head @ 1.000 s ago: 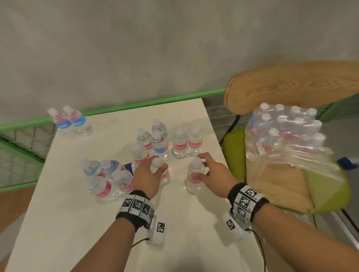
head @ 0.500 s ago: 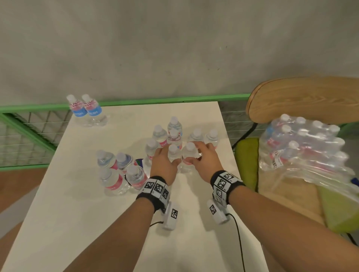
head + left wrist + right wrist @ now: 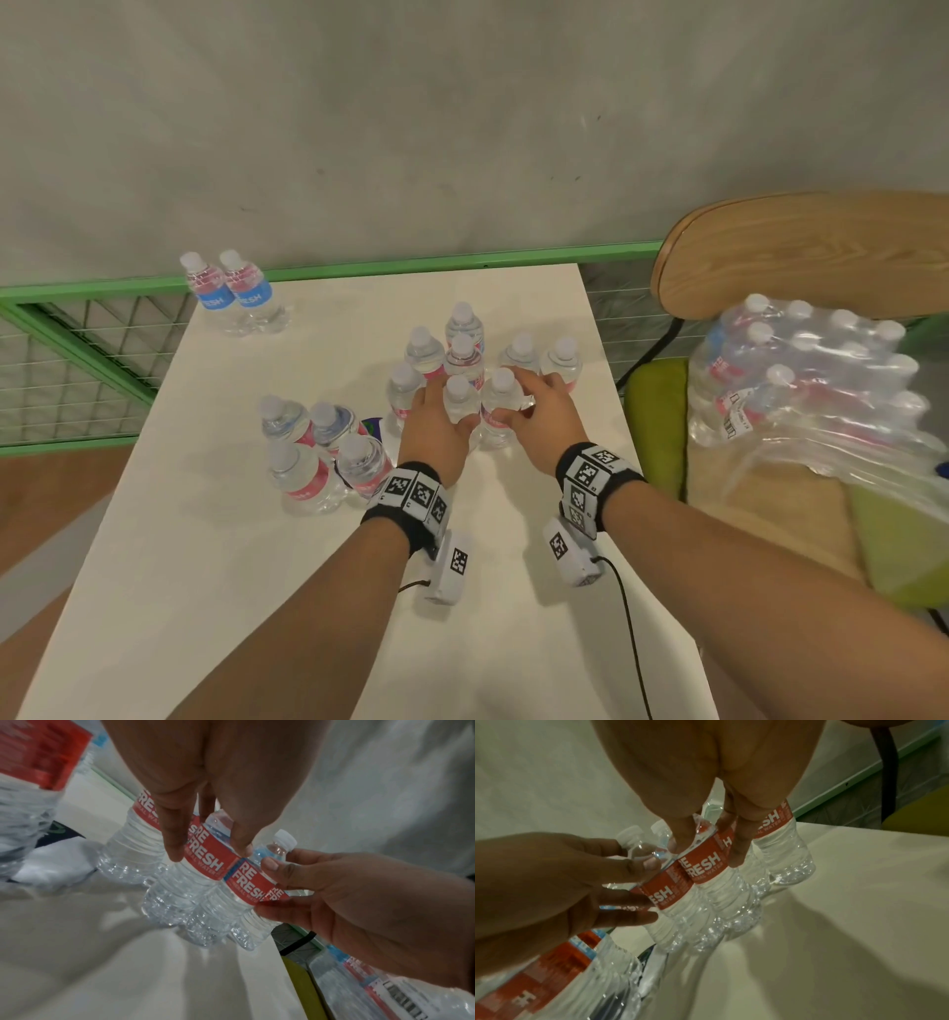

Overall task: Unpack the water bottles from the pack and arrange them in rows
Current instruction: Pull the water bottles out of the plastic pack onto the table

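Note:
Two small clear water bottles with red labels stand side by side on the white table [image 3: 246, 575]. My left hand [image 3: 451, 411] grips the left bottle [image 3: 458, 393] around its label, thumb on one side and fingers on the other; the left wrist view shows this bottle [image 3: 205, 858] closely. My right hand [image 3: 525, 403] grips the right bottle [image 3: 497, 395] the same way, and that bottle [image 3: 703, 864] fills the right wrist view. Both bottles touch each other just in front of several standing bottles [image 3: 462, 334]. The shrink-wrapped pack [image 3: 811, 370] lies on a chair at the right.
Several more bottles [image 3: 313, 452] stand in a group to the left of my hands, and two blue-labelled bottles [image 3: 231, 293] at the table's far left corner. A green rail [image 3: 359, 270] runs behind the table. The wooden chair back [image 3: 821, 246] rises at the right.
Both hands slid their bottles away from me and together, up against the standing group. A second ago the two bottles stood apart and nearer to me.

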`<state>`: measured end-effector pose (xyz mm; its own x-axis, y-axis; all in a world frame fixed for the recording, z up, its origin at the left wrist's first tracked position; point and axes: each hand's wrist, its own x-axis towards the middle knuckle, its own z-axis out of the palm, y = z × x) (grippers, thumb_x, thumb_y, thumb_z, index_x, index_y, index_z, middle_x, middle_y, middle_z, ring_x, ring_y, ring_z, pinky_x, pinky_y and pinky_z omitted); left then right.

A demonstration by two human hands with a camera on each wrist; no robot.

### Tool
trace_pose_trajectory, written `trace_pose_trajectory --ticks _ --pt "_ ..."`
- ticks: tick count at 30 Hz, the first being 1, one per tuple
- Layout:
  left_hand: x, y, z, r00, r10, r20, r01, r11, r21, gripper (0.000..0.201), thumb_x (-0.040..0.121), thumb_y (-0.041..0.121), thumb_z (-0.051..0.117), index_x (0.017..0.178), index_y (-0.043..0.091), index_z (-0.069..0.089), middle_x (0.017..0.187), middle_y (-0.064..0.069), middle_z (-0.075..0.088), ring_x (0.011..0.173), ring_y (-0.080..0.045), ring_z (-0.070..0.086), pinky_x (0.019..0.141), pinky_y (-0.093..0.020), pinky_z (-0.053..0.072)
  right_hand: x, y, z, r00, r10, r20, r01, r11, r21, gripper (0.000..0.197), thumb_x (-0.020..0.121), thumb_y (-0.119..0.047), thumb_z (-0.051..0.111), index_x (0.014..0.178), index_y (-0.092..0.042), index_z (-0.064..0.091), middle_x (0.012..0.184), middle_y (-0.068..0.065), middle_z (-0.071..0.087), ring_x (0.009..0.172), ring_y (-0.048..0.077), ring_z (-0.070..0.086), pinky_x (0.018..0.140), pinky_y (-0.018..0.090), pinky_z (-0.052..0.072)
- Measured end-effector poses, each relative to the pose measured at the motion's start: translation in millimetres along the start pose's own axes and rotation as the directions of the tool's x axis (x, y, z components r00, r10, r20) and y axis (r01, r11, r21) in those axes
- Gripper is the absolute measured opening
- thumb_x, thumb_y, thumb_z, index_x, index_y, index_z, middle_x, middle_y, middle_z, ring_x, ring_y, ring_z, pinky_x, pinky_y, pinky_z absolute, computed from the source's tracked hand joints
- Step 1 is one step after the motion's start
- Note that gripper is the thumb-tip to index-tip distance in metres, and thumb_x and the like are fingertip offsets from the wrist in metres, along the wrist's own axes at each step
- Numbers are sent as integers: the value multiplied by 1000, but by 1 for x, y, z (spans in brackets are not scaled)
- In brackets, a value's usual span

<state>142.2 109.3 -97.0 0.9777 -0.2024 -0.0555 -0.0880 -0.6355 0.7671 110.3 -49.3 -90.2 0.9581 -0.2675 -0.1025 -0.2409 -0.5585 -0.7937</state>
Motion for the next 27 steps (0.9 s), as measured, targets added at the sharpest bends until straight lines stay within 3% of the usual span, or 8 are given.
trace_pose_trajectory --ticks 7,9,12,16,18,20,23,27 --pt "-14 9 -15 997 63 -46 -64 998 -16 62 87 14 63 141 26 37 142 0 40 115 -22 56 93 -31 45 -2 -5 -21 997 7 76 -2 998 -67 65 81 -21 72 138 -35 43 119 2 47 100 16 57 95 33 50" --pt "-19 14 -23 989 81 -125 -73 995 68 61 85 17 65 138 30 37 140 2 35 100 -24 64 83 -40 55 -16 -4 -36 998 -8 67 13 997 -73 51 85 -20 69 132 -30 51 116 0 50 92 15 59 91 31 52" --pt "-29 39 -30 972 137 -192 -122 989 87 44 86 20 65 125 30 47 123 6 43 77 -14 63 71 -38 56 -55 4 -64 992 -5 123 8 1000 -26 25 89 -20 65 112 -28 62 104 -4 59 82 8 61 72 15 51" --pt "-49 89 -1 962 221 158 -213 975 -63 19 88 21 61 102 34 56 90 13 59 68 -7 57 71 -32 53 -116 33 -99 968 34 250 -23 999 -48 10 91 -27 64 99 -34 65 84 -9 63 62 2 55 56 14 48" --pt "-62 111 27 864 266 428 -267 962 -58 14 90 26 61 100 34 58 88 13 61 71 -7 59 74 -31 53 -139 57 -117 949 108 297 -57 983 -177 9 90 -34 62 100 -36 64 82 -11 63 65 3 57 62 15 48" --pt "-77 129 60 706 291 645 -337 940 -54 13 89 31 61 103 33 59 90 14 63 74 -9 60 77 -31 52 -158 86 -138 935 219 279 -147 955 -257 10 90 -35 62 100 -36 64 81 -12 64 73 3 59 69 18 50" --pt "-96 147 114 505 282 816 -415 908 -57 17 88 33 61 105 29 61 93 11 65 79 -11 61 78 -31 52 -175 127 -173 925 346 156 -287 906 -310 8 88 -26 62 93 -31 64 80 -8 67 75 5 61 70 24 52" --pt "-104 170 184 401 256 880 -440 896 -61 26 88 27 65 113 24 60 99 5 67 80 -10 58 80 -29 51 -174 167 -213 890 453 -51 -448 849 -282 11 88 -21 63 98 -25 64 82 -5 68 76 13 63 69 26 49"
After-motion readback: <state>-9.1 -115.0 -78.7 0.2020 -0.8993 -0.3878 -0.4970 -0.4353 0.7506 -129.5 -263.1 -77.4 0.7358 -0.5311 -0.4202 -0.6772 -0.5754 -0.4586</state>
